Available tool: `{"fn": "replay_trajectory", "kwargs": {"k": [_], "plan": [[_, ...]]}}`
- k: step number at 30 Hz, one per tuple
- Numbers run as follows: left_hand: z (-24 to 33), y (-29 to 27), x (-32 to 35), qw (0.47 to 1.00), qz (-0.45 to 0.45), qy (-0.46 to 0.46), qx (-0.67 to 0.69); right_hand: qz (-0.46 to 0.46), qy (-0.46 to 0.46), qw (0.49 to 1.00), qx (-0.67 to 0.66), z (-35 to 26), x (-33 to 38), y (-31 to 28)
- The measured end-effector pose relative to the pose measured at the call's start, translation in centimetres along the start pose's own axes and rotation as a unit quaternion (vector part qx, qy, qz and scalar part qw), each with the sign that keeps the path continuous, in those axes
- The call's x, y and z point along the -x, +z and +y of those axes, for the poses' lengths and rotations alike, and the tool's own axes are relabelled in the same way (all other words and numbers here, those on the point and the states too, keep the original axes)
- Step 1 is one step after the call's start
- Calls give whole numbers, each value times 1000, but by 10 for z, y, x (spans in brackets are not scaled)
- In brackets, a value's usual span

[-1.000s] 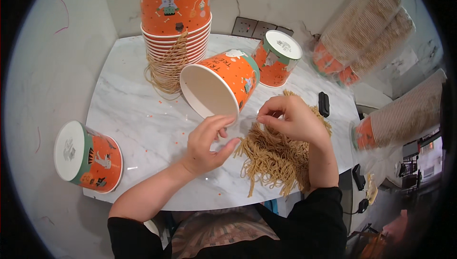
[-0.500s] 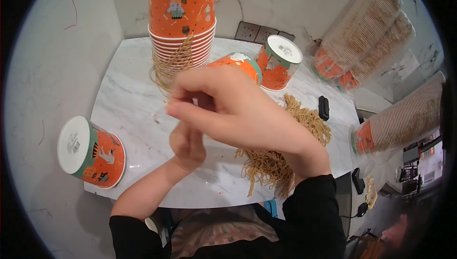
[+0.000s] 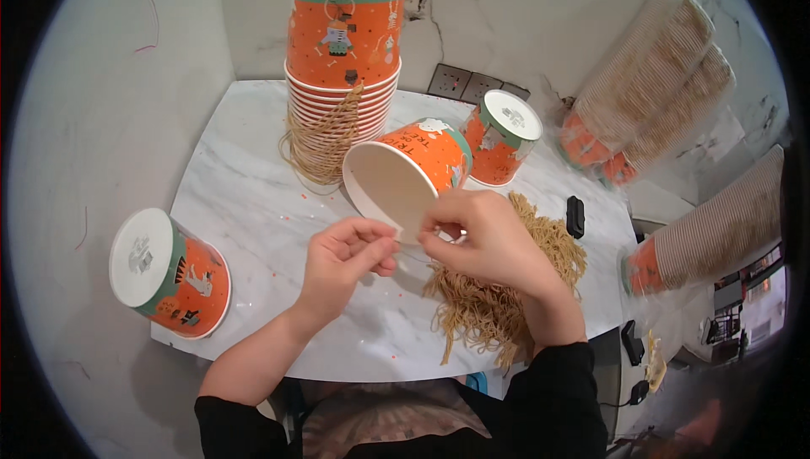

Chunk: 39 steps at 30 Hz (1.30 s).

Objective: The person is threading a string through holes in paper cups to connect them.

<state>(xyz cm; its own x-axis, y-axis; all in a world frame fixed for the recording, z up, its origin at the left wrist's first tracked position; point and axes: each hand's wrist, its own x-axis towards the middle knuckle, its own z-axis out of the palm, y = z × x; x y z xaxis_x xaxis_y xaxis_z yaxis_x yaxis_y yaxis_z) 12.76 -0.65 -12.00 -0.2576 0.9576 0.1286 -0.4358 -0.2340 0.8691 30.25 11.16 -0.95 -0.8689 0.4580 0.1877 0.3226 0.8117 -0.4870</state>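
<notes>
An orange paper bucket (image 3: 422,159) lies on its side on the marble table (image 3: 253,206), its white open mouth facing me. My left hand (image 3: 342,256) pinches thumb and forefinger at the lower edge of the rim. My right hand (image 3: 489,244) grips the same rim from the right, fingertips close to the left ones. Whether a thin cord sits between the fingers is too small to tell. A heap of tan paper cords (image 3: 498,307) lies under and beside my right wrist.
A tall stack of orange buckets (image 3: 342,54) stands behind, with a bundle of cords (image 3: 325,151) hanging off it. Lidded buckets lie at the left (image 3: 169,278) and back right (image 3: 499,134). Wrapped bucket stacks (image 3: 654,79) lean at right. A small black object (image 3: 575,216) is near the heap.
My hands rose from the table by the cord heap toward the camera, then came down together onto the rim of the bucket lying on its side.
</notes>
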Motion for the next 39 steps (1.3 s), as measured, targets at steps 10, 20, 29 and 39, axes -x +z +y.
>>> {"fn": "replay_trajectory", "kwargs": {"k": [10, 20, 29, 39], "plan": [[-17, 8, 8, 976, -36, 33, -211, -151, 42, 966, -205, 25, 16, 11], [-18, 7, 14, 949, -24, 175, -262, -108, 54, 952, -280, 11, 29, 32], [-17, 1, 14, 940, -43, 186, -282, -53, 80, 978, -184, 9, 29, 12], [-39, 21, -1, 913, -87, 150, -369, 31, -7, 974, -224, 42, 10, 11]]}}
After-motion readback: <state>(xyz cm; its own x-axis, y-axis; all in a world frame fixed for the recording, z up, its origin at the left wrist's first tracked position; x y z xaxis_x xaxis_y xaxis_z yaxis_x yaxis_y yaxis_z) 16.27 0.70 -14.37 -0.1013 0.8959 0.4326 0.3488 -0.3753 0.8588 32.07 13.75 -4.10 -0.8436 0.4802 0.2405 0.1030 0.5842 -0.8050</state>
